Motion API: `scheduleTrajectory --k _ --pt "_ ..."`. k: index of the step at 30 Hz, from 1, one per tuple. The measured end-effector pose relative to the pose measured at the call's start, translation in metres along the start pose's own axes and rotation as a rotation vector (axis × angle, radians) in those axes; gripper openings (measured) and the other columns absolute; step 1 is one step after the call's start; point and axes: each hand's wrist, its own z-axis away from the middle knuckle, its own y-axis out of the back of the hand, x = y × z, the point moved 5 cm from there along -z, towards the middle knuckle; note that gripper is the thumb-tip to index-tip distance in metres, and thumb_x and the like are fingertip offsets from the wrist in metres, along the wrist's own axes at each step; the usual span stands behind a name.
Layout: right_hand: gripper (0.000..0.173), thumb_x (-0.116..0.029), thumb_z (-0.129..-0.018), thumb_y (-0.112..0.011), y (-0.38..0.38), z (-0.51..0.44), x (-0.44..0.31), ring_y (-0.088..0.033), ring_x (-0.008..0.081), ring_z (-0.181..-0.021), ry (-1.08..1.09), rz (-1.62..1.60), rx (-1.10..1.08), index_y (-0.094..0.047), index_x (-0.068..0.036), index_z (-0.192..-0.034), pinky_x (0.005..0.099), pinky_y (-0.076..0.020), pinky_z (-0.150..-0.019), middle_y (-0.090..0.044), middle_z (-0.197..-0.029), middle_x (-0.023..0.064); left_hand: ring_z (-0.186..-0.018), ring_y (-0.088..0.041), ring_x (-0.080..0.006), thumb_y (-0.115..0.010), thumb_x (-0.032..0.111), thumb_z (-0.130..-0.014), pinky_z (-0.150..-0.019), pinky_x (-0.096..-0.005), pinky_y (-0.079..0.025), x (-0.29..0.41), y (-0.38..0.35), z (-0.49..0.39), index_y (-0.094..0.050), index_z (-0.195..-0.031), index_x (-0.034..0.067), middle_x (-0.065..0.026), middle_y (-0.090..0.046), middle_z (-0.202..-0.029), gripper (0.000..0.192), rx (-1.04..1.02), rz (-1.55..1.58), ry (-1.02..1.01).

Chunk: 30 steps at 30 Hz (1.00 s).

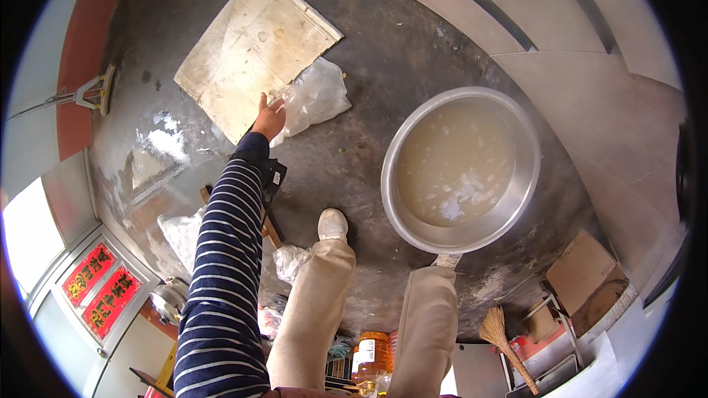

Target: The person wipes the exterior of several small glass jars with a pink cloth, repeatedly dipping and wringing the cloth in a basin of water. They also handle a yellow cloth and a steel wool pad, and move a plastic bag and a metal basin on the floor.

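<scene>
My left hand, at the end of a striped sleeve, reaches over the floor with its fingers on the edge of a clear plastic bag. One finger points away from the bag. Under and beyond the hand lies a flattened, stained cardboard sheet, partly overlapped by the bag. To the right, a large round metal basin stands on the floor. Cloudy greyish-brown water with whitish foam patches fills much of it. My right hand is out of view.
A wooden stool is partly hidden behind my left arm. Crumpled plastic lies by my left shoe. A straw broom and cardboard box are at lower right, a metal kettle at lower left. Wet patches shine on the floor.
</scene>
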Motion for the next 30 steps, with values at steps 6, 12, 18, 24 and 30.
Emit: scheduleTrajectory --k 6,12,18,24,30 --pt "0.051 -0.025 -0.097 -0.063 -0.005 -0.024 -0.005 -0.059 0.0337 -0.117 -0.006 -0.011 -0.016 -0.051 -0.012 -0.145 0.0477 -0.0497 -0.096 -0.056 -0.139 0.0199 -0.149 -0.035 -0.0414 -0.058 0.024 -0.088 -0.119 -0.0433 -0.038 -0.006 -0.019 -0.007 -0.052 -0.150 0.013 -0.0346 -0.009 -0.166 0.063 0.083 0.134 0.193" --pt "0.046 -0.026 -0.099 -0.061 -0.010 -0.038 -0.001 -0.062 0.0331 -0.108 -0.012 -0.021 -0.028 -0.053 -0.009 -0.141 0.0461 -0.0522 -0.089 -0.060 -0.132 0.0201 -0.146 -0.040 -0.0414 -0.060 0.021 -0.083 -0.116 -0.0434 -0.041 0.011 -0.001 -0.010 -0.049 -0.150 0.006 -0.0277 0.000 -0.169 0.069 0.057 0.180 0.301" --pt "0.042 -0.027 -0.100 -0.059 -0.012 -0.044 0.002 -0.066 0.0326 -0.100 -0.008 -0.026 -0.037 -0.056 -0.007 -0.137 0.0446 -0.0547 -0.083 -0.065 -0.125 0.0202 -0.143 -0.045 -0.0414 -0.061 0.017 -0.082 -0.114 -0.0437 -0.043 0.034 0.030 0.022 -0.027 -0.152 -0.016 -0.0229 0.003 -0.171 0.085 0.255 0.215 0.413" --pt "0.039 -0.027 -0.101 -0.057 -0.009 -0.046 -0.001 -0.069 0.0321 -0.091 0.025 -0.007 -0.045 -0.059 -0.004 -0.133 0.0430 -0.0572 -0.077 -0.069 -0.118 0.0204 -0.142 -0.042 -0.0450 -0.059 0.009 -0.084 -0.115 -0.0456 -0.040 0.035 0.076 0.068 -0.038 -0.147 -0.012 -0.0232 -0.018 -0.168 0.070 0.532 0.156 0.290" --pt "0.038 -0.028 -0.103 -0.055 0.013 -0.053 0.011 -0.073 0.0316 -0.082 0.124 0.061 -0.046 -0.062 -0.001 -0.129 0.0414 -0.0598 -0.070 -0.073 -0.110 0.0206 -0.140 -0.045 -0.0406 -0.051 -0.005 -0.083 -0.113 -0.0450 -0.041 0.016 0.155 0.138 -0.054 -0.133 -0.010 -0.0188 -0.032 -0.164 0.050 0.651 0.029 0.115"
